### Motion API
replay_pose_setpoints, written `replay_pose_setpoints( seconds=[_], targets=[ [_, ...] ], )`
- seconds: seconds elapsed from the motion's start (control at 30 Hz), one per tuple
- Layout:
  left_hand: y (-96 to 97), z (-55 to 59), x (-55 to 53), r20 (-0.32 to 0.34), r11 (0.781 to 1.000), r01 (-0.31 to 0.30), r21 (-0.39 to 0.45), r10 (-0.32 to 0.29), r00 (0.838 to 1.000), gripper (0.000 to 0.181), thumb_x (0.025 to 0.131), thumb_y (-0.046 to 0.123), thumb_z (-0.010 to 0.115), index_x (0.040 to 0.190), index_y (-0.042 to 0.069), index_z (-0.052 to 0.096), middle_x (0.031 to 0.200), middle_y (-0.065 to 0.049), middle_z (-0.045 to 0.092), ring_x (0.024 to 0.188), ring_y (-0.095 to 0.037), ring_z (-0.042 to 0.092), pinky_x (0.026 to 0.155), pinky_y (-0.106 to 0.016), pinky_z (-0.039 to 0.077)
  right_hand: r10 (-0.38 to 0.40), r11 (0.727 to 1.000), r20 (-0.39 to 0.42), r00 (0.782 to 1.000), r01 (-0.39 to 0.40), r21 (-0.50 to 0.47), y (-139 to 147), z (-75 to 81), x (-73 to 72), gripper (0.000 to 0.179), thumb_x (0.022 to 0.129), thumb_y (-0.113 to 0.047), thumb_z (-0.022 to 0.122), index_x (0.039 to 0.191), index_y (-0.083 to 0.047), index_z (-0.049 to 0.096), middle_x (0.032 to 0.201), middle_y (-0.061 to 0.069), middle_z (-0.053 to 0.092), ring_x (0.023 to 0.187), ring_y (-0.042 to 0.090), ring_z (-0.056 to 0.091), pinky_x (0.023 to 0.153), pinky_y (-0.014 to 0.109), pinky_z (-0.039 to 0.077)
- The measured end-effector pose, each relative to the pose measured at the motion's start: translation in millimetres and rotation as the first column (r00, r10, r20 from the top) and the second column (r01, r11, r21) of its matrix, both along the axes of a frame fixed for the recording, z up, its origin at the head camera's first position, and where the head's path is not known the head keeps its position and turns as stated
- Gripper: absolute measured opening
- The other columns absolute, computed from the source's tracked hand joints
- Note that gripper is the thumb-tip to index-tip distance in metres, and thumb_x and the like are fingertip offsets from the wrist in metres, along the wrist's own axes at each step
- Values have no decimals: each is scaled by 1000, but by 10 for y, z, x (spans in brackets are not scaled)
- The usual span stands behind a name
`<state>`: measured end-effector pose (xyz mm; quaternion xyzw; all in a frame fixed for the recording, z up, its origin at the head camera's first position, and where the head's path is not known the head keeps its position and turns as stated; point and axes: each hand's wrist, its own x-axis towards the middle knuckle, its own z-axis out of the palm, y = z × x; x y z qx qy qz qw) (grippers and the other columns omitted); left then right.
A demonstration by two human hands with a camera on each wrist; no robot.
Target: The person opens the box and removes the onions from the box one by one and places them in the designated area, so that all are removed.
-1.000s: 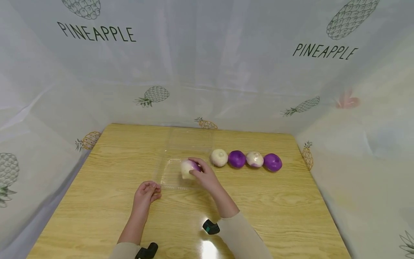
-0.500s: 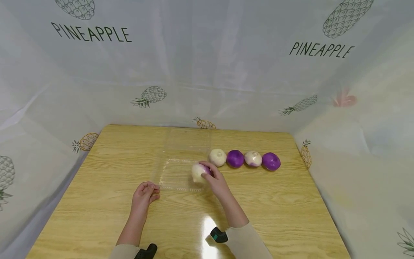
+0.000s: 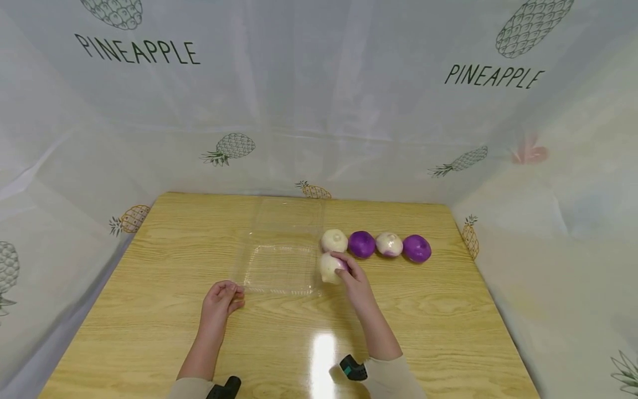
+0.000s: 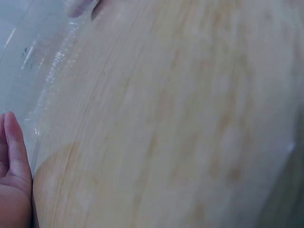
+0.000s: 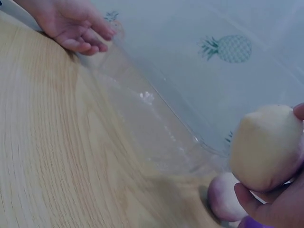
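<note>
My right hand (image 3: 354, 277) grips a white-and-purple turnip (image 3: 330, 268), thumb and fingers round its purple side. In the right wrist view this turnip (image 5: 267, 147) shows its pale face large, with another turnip (image 5: 225, 197) below it. The held one is just right of an open, clear plastic container (image 3: 281, 269), its lid (image 3: 291, 215) folded back toward the wall. My left hand (image 3: 219, 299) pinches the container's near left corner. Beyond the right hand a row begins with a white turnip (image 3: 334, 240), then a purple one (image 3: 361, 244), a white one (image 3: 389, 244) and another purple one (image 3: 417, 249).
The wooden table (image 3: 279, 338) ends at a hanging white cloth (image 3: 344, 111) printed with pineapples, which encloses the back and both sides. A bright reflection lies on the near tabletop. Dark cameras sit on both wrists.
My right hand has carried the turnip rightward, from over the container to beside its right edge. The left hand has stayed at the corner. The row of turnips stands as before.
</note>
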<state>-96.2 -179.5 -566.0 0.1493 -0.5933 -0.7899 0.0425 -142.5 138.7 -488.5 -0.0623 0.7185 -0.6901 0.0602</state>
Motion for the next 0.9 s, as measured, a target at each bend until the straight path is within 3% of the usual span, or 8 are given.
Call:
replay_pose_setpoints(
  seconds=[0.17, 0.33, 0.53, 0.7, 0.9],
  targets=[
    [-5, 2, 7, -6, 1000, 3, -2, -3, 1000, 24, 99, 19, 59, 107, -1, 50, 93, -4, 68, 84, -14, 64, 73, -28, 58, -7, 1000, -18, 1000, 7, -10, 154, -43, -8, 37, 99, -2, 45, 135, -7, 52, 148, 14, 40, 139, 31, 32, 115, 48, 23],
    [-5, -3, 0, -6, 1000, 6, 6, -6, 1000, 22, 99, 19, 59, 106, 0, 50, 93, -3, 67, 84, -14, 64, 73, -28, 58, -79, 997, -26, 997, 79, -16, 304, -85, -25, 36, 99, -2, 45, 133, -5, 55, 146, 9, 44, 140, 26, 30, 117, 44, 20],
    [-10, -18, -11, -22, 1000, 9, 12, -9, 1000, 18, 99, 18, 59, 104, 2, 51, 91, -2, 68, 82, -13, 64, 71, -27, 58, -139, 989, 10, 990, 138, 58, 472, -93, -25, 34, 102, -10, 45, 134, -12, 57, 148, 1, 43, 138, 21, 31, 102, 43, 32],
    [-13, -28, -10, -35, 1000, 16, 11, -15, 999, 15, 100, 16, 58, 103, 3, 51, 91, -2, 68, 82, -13, 64, 71, -27, 58, -171, 985, 36, 985, 170, 34, 608, -109, -33, 34, 104, -11, 43, 136, -12, 54, 149, 1, 39, 133, 22, 36, 95, 35, 38],
    [-12, -13, -6, 7, 1000, 5, 7, -5, 1000, 21, 99, 19, 59, 105, 1, 51, 92, -3, 68, 83, -14, 64, 73, -28, 58, -212, 977, 50, 976, 211, 27, 745, -123, -31, 32, 106, -14, 37, 136, -11, 50, 147, 4, 37, 121, 22, 41, 87, 29, 44]
  ],
)
